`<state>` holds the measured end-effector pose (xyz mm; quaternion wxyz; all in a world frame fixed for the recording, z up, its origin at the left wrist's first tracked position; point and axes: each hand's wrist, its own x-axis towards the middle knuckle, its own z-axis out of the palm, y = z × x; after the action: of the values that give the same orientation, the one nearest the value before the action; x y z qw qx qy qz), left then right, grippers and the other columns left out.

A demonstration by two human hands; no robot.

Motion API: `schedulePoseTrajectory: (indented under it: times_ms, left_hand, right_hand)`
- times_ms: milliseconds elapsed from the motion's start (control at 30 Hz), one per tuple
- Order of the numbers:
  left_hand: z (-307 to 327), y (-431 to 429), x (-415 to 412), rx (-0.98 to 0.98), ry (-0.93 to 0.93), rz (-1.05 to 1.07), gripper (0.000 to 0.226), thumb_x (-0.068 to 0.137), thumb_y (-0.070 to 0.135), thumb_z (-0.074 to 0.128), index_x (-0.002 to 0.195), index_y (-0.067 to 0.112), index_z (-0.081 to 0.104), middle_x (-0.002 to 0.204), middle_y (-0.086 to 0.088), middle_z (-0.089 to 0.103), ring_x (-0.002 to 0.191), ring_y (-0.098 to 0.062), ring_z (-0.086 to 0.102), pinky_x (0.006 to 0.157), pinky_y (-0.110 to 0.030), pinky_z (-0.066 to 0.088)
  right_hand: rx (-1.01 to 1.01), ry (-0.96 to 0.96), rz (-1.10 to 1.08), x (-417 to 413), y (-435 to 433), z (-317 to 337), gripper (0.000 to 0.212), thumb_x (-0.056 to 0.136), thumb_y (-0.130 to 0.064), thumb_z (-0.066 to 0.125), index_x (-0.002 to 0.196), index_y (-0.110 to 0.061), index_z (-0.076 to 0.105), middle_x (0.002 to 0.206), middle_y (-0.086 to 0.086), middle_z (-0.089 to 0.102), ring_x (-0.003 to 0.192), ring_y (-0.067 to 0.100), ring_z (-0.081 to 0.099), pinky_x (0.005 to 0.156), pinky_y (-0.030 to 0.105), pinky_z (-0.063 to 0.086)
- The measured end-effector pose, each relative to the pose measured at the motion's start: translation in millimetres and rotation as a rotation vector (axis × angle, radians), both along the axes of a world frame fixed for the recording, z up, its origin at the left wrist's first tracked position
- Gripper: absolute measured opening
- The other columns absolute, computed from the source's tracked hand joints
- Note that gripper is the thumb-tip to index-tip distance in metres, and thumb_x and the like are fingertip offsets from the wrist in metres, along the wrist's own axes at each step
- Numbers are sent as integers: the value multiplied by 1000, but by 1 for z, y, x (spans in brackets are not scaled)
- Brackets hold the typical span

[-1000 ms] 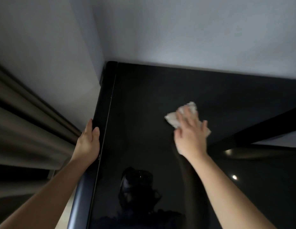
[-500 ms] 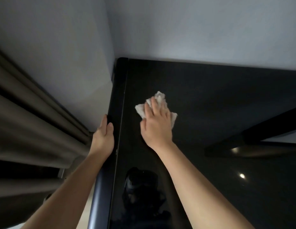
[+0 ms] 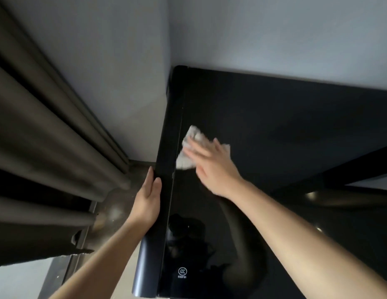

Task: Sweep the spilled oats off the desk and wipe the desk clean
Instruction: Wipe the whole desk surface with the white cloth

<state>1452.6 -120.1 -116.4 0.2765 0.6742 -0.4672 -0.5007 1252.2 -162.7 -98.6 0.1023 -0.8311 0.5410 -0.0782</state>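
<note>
A glossy black desk (image 3: pixel 274 117) fills the right half of the view and reflects my head and arm. My right hand (image 3: pixel 212 167) presses a crumpled white cloth (image 3: pixel 193 137) flat against the desktop, close to the desk's left edge; its fingers lie straight over the cloth. My left hand (image 3: pixel 148 203) rests against the outer side of the desk's left edge, fingers straight and pointing away from me. I see no oats on the dark surface.
Grey walls (image 3: pixel 274 35) meet in a corner just behind the desk. Dark brown curtains (image 3: pixel 37 147) hang at the left. A strip of floor (image 3: pixel 115 212) shows between the curtains and the desk.
My right hand has swept the cloth leftwards across the desk, from the middle to beside the left edge. My left hand has stayed on that edge. The camera has turned left.
</note>
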Motion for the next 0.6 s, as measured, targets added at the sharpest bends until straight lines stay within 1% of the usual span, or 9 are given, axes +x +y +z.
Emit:
schedulePoseTrajectory:
  times_ms: [67, 100, 133, 200, 300, 333, 467, 600]
  left_hand:
    - [1, 13, 2, -10, -26, -30, 53, 102, 36, 36, 152, 25, 22, 151, 6, 35, 138, -7, 31, 102, -13, 20]
    - [1, 17, 3, -20, -31, -40, 53, 102, 36, 35, 152, 25, 22, 152, 7, 34, 138, -7, 30, 102, -14, 20]
    - [2, 20, 3, -29, -35, -45, 53, 102, 37, 35, 152, 24, 22, 152, 6, 34, 139, -7, 30, 103, -14, 20]
    - [2, 20, 4, -39, -44, -41, 54, 102, 37, 35, 152, 22, 23, 153, 4, 33, 139, -8, 29, 103, -14, 19]
    - [2, 19, 4, -44, -46, -43, 52, 103, 36, 33, 152, 20, 24, 154, 2, 32, 141, -9, 27, 105, -14, 18]
    - [2, 20, 4, -46, -42, -46, 52, 103, 35, 33, 152, 20, 24, 154, 2, 31, 142, -9, 26, 106, -15, 17]
    - [0, 25, 8, -30, -11, -59, 50, 104, 36, 32, 151, 23, 24, 153, 4, 34, 141, -9, 28, 104, -15, 19]
    - [-5, 41, 20, 7, 3, -81, 51, 102, 42, 31, 151, 27, 24, 154, 1, 33, 143, -11, 24, 116, -26, 19]
  right_hand:
    - [-32, -15, -167, 10, -18, 0, 49, 92, -10, 50, 140, -15, 49, 157, 5, 31, 144, 33, 27, 116, 55, 22]
    - [-42, -43, -206, 16, -18, -1, 47, 91, -8, 52, 137, -12, 52, 154, 7, 36, 142, 34, 30, 115, 55, 25]
    - [-47, -68, -210, 20, -12, -3, 46, 90, -7, 53, 135, -11, 54, 152, 8, 39, 141, 35, 31, 116, 54, 25]
    - [-44, -80, -168, 27, 10, -5, 46, 90, -9, 49, 136, -11, 54, 153, 6, 38, 142, 34, 29, 120, 48, 19]
    - [-26, -86, -131, 36, 45, -5, 52, 90, -20, 31, 136, -13, 54, 153, 3, 38, 143, 31, 27, 120, 43, 15]
    - [-10, -90, -123, 40, 56, -4, 54, 89, -21, 29, 136, -13, 54, 154, 3, 38, 144, 31, 27, 121, 43, 14]
    - [33, -118, -102, 50, 95, -2, 55, 89, -19, 29, 139, -14, 52, 154, 1, 36, 146, 29, 24, 122, 41, 12]
    - [59, -125, -80, 59, 130, 0, 53, 90, -18, 32, 139, -15, 51, 155, 0, 35, 147, 28, 23, 122, 43, 13]
